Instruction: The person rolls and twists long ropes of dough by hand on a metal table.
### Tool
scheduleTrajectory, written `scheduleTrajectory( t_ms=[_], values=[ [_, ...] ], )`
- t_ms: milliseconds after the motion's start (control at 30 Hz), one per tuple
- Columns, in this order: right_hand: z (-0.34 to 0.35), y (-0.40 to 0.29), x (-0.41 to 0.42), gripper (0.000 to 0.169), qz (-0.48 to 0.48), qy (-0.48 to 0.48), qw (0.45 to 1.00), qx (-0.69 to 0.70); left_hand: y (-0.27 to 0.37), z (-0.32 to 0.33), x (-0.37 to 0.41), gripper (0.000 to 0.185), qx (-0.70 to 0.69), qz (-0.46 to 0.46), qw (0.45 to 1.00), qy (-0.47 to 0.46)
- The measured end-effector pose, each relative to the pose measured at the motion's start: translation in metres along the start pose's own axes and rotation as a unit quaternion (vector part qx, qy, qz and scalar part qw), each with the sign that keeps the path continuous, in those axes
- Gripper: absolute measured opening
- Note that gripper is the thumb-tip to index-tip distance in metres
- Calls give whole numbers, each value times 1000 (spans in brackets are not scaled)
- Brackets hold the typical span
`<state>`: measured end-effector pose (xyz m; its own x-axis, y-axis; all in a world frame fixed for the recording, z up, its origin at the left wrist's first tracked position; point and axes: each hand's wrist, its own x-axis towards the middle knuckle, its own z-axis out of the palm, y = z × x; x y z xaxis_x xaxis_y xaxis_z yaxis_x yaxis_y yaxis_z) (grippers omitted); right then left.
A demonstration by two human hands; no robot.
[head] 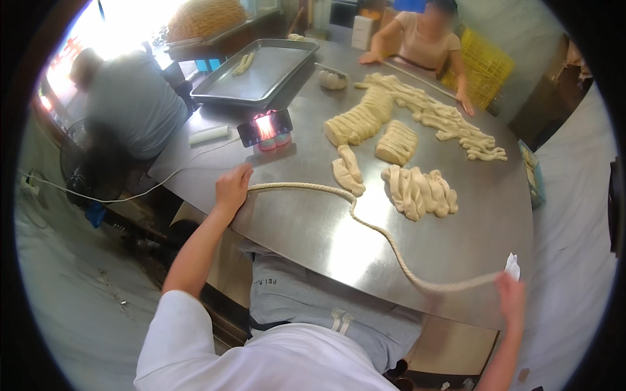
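A long twisted rope of dough [303, 186] stretches across the steel table [303, 229], bending in an S near its middle. My left hand [234, 189] grips one end near the table's left front edge. At the right, my right hand [511, 297] holds the other end close to the table's edge, slightly blurred. Beyond the rope lie a folded piece of dough [348, 171] and a pile of thick dough strips [418, 192]. Farther back are a small sliced dough block [397, 142] and a larger sliced dough slab [359, 117].
A phone [265, 128] on a stand trails a white cable [161, 183]. Behind it sits a metal tray [279, 73] with twisted dough pieces [243, 64]. A co-worker [423, 44] rolls a dough strand [420, 80] beside heaped strips [440, 117]. Another person [132, 102] is at left. White scrap [512, 266] touches the right edge.
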<state>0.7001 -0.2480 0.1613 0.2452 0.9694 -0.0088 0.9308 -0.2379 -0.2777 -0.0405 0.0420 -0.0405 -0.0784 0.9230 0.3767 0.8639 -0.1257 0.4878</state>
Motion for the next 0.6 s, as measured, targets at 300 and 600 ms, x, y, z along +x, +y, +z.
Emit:
scheduleTrajectory(
  t_ms=[300, 600],
  values=[
    [-71, -86, -85, 29, -280, -233, 929, 69, 46, -85, -125, 25, 150, 312, 925, -155],
    [-23, 359, -91, 52, 236, -28, 955, 175, -136, -119, -30, 16, 199, 44, 979, 34]
  ],
)
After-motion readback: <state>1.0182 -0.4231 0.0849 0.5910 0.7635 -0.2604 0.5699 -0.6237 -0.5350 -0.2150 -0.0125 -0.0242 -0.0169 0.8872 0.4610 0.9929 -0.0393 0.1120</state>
